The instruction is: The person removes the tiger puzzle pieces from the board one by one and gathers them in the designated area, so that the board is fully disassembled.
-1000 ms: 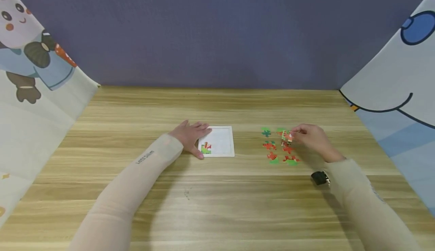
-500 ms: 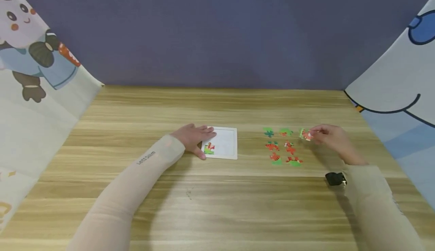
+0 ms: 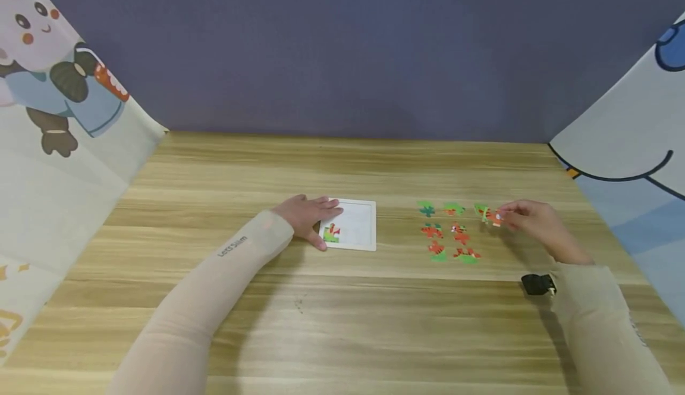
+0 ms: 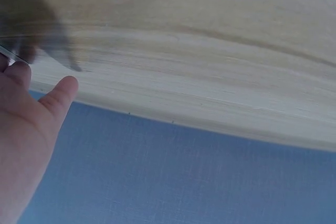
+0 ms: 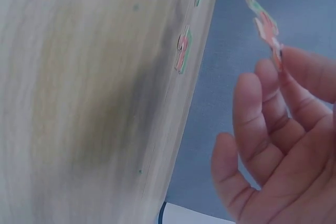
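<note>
My left hand [image 3: 306, 219] lies with fingers spread over the left side of a white square puzzle tray [image 3: 373, 225]. In the tray's lower left corner sits a red and green puzzle piece [image 3: 331, 233]. My right hand [image 3: 543, 225] pinches a red and green jigsaw piece [image 5: 266, 27] between thumb and fingertips, raised above the table. Several loose pieces lie in rows between the hands, among them a green one [image 3: 426, 209], a red one [image 3: 436, 249] and a red and green one [image 3: 468, 255]. The left wrist view catches only part of my left hand [image 4: 26, 119].
The wood-grain table [image 3: 342, 323] runs back to a dark blue-grey panel [image 3: 342, 50]. Printed cartoon sheets [image 3: 80, 109] flank it on both sides. A small black device [image 3: 537, 284] hangs at my right wrist.
My right hand has moved right with the pinched piece, away from above the top row of loose pieces. My left hand stays on the tray. The head view has shifted slightly.
</note>
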`<state>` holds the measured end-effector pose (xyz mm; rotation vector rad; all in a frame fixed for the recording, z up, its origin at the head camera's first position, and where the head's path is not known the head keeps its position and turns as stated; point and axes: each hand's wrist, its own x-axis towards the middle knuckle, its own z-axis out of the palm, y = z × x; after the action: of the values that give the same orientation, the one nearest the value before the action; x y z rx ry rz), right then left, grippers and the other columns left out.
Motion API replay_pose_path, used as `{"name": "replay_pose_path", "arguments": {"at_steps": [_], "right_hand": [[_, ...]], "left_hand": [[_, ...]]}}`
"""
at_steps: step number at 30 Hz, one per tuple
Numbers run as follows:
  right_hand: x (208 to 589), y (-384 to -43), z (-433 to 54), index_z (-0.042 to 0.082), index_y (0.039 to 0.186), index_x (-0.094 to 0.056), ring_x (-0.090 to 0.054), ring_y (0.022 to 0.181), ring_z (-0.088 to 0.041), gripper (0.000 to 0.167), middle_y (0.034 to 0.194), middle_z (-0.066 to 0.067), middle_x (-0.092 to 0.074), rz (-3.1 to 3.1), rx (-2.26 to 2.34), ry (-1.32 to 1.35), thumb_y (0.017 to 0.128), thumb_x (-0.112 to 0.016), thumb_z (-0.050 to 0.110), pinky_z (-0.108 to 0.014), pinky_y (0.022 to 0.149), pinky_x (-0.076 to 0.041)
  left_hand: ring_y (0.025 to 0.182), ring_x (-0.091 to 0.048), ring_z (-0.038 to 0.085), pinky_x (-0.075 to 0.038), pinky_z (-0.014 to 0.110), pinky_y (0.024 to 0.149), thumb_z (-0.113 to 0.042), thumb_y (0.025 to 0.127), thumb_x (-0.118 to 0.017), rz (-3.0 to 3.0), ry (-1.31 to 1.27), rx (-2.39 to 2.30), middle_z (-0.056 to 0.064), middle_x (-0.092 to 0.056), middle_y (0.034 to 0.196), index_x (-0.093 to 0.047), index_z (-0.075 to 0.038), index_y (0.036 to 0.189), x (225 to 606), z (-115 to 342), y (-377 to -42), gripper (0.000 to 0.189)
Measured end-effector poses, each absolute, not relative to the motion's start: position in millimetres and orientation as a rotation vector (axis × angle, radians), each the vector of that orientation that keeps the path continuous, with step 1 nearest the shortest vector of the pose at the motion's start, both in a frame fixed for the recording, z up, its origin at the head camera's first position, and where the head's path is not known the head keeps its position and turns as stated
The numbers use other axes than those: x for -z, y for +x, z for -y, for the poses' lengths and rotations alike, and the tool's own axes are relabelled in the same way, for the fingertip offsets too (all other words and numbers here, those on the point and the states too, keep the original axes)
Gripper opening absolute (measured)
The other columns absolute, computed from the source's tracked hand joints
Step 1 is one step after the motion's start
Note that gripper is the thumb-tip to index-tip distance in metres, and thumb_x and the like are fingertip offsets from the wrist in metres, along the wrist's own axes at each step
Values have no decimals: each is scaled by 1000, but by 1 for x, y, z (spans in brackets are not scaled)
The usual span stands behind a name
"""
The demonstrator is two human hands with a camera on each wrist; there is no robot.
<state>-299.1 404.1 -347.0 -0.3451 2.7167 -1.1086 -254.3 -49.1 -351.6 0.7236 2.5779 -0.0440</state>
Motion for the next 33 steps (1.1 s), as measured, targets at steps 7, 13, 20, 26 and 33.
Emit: {"name": "replay_pose_path", "arguments": {"at_steps": [7, 13, 20, 26, 33], "right_hand": [[350, -301, -406, -12, 117, -58, -59, 73, -8, 42, 81, 14, -64, -2628, 1126, -325, 97, -56, 25, -23, 67, -50], [354, -302, -408, -13, 120, -56, -59, 75, -9, 41, 87, 11, -64, -2587, 1087, -328, 98, -55, 21, -26, 68, -50], [351, -305, -407, -15, 123, -53, -59, 74, -8, 46, 89, 4, -66, -2571, 1019, -273, 99, -53, 24, -29, 66, -50], [345, -309, -407, -14, 123, -53, -60, 72, -7, 44, 82, 5, -67, -2539, 978, -227, 99, -52, 23, -29, 62, -47], [346, -315, -409, -16, 115, -54, -50, 63, -7, 36, 74, 4, -58, -2467, 923, -257, 100, -47, 15, -25, 53, -39]], "left_hand": [[146, -8, 22, -15, 56, 113, -57, 80, -66, -2571, 716, 43, 1, -9, 160, -19, -17, 155, 353, 48, -257, 97], [146, -8, 22, -16, 55, 113, -57, 80, -66, -2566, 717, 45, 2, -9, 160, -19, -17, 155, 354, 48, -258, 97], [146, -7, 21, -16, 55, 113, -57, 79, -66, -2570, 707, 40, 0, -8, 160, -18, -18, 155, 356, 49, -260, 98], [146, -7, 21, -15, 55, 113, -56, 80, -66, -2574, 697, 6, 0, -8, 160, -19, -18, 155, 357, 50, -260, 97], [146, -8, 21, -15, 55, 113, -57, 79, -66, -2583, 691, 17, -1, -8, 160, -19, -19, 154, 359, 49, -260, 96]]}}
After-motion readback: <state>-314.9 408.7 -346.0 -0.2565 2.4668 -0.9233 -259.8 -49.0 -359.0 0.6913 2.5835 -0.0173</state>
